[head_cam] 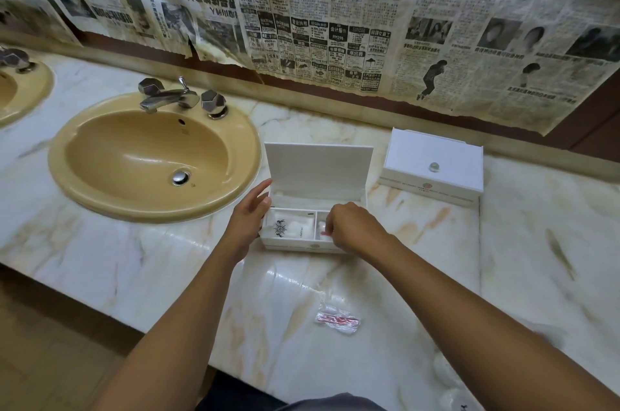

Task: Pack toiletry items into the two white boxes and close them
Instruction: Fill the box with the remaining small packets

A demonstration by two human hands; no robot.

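While the left hand (250,214) steadies the open white box (313,209) with relaxed, spread fingers, the right hand (349,229) pinches a small white item over its right compartment; a printed sachet (288,227) lies in the left one. The second white box (432,164) stands closed, well apart. One clear-wrapped red item (337,321) waits on the marble counter (536,259), near the beige sink (151,155); nothing blocks it

Bathroom vanity area — marble countertop (100,253) with 2 inset tan sinks (154,152), chrome faucet (169,96); newspaper sheets (318,14) cover the wall.
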